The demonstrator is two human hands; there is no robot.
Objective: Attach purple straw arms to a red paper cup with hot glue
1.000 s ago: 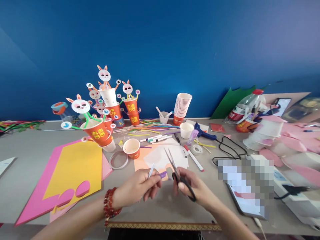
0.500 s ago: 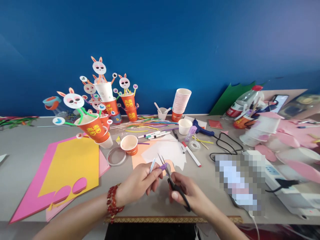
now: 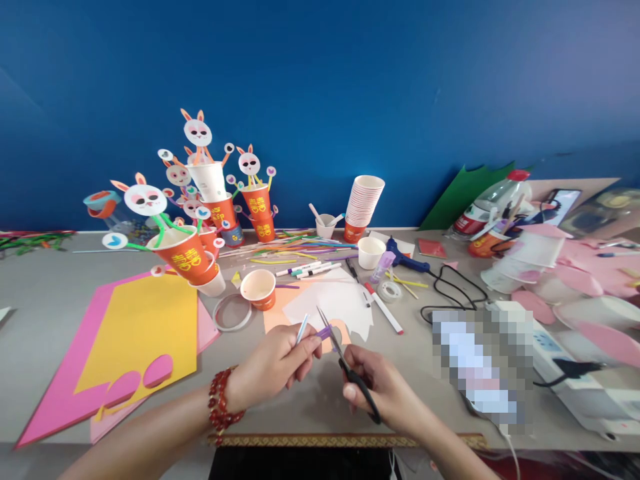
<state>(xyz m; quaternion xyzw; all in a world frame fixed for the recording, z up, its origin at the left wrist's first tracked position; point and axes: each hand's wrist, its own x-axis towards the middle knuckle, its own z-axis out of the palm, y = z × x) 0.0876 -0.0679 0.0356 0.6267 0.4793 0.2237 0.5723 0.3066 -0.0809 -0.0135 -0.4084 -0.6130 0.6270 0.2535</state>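
Observation:
My left hand (image 3: 273,363), with a red bead bracelet at the wrist, pinches a short purple straw piece (image 3: 325,331) and a thin light-blue stick (image 3: 302,329). My right hand (image 3: 383,390) grips black-handled scissors (image 3: 345,363), whose blades close across the purple piece. Both hands hover just above the grey table (image 3: 45,313), near its front edge. Behind them lie white and peach paper sheets (image 3: 340,303).
Yellow and pink foam sheets (image 3: 135,333) lie left. Orange paper cups with bunny faces (image 3: 200,200) stand at the back, beside a cup stack (image 3: 363,207), markers (image 3: 310,270), a blue glue gun (image 3: 407,262), tape rolls and a bottle (image 3: 487,207). Pink cut-outs and a power strip (image 3: 555,350) crowd the right.
The scissors have swung left onto the purple piece and their blades have closed. The camera tilted slightly, so the table scene shifted up and left.

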